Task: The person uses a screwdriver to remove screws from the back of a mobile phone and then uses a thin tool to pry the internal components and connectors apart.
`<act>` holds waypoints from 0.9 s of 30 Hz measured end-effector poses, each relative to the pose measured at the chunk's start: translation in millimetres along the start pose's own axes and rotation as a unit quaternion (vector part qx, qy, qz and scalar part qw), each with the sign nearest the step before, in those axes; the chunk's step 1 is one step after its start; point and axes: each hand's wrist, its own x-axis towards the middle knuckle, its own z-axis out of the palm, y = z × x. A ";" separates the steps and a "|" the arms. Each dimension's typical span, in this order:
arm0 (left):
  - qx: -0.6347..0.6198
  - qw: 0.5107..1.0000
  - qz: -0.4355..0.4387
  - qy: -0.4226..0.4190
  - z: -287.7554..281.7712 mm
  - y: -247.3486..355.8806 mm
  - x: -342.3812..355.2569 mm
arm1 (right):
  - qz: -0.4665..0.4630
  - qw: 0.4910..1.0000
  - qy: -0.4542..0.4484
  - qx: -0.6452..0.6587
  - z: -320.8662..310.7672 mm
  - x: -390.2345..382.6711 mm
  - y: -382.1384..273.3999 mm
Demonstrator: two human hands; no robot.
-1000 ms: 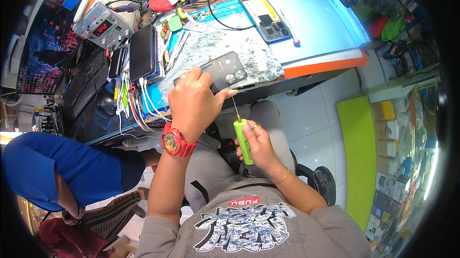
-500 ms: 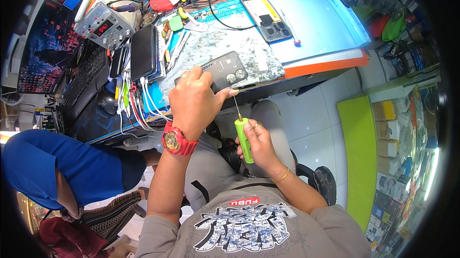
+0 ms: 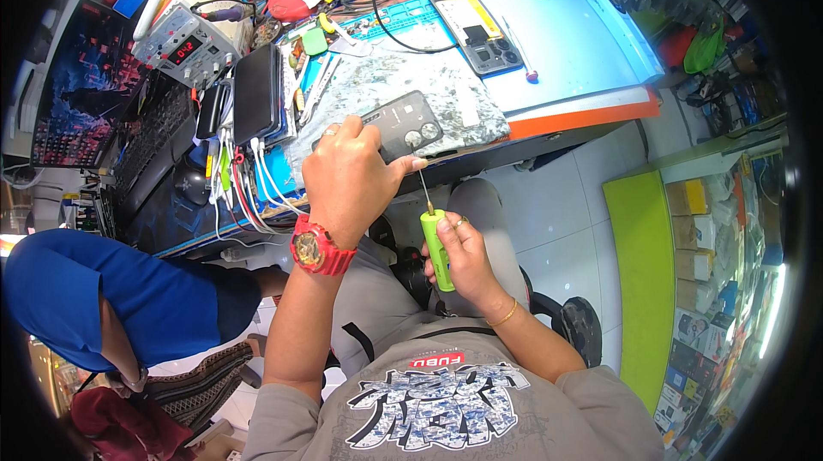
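My left hand [image 3: 347,174], a red watch on its wrist, is closed over one end of a dark phone back cover [image 3: 399,124]. The cover has round camera openings and lies at the near edge of a speckled stone slab [image 3: 403,75]. A green pen-style electric screwdriver [image 3: 440,260] is wrapped in the fingers of my right hand [image 3: 464,260], in front of the bench edge. Its thin bit slants up, and the tip meets or almost meets my left thumb; whether they touch I cannot tell. The fingers under the cover are hidden.
An opened phone [image 3: 477,32] lies beyond the slab, beside a thin tool on a blue mat [image 3: 566,50]. Left of the slab are a black phone [image 3: 257,92], bundled cables [image 3: 236,174] and a power supply [image 3: 184,45]. A person in blue [image 3: 129,298] is at lower left.
Almost nothing differs. Both hands keep their places, with at most a slight shift of the left wrist and the screwdriver.
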 end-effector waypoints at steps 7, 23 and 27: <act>0.011 0.999 0.025 0.019 4.9 -8.3 -12.5 | -0.003 1.000 -0.004 0.005 -1.9 -2.3 3.1; -0.092 0.990 0.100 0.045 15.7 -28.3 -37.6 | -0.061 0.992 -0.001 -0.107 9.4 -1.4 8.4; -0.102 0.987 0.113 0.050 16.3 -34.3 -34.1 | -0.040 0.993 -0.009 -0.111 8.4 1.6 5.3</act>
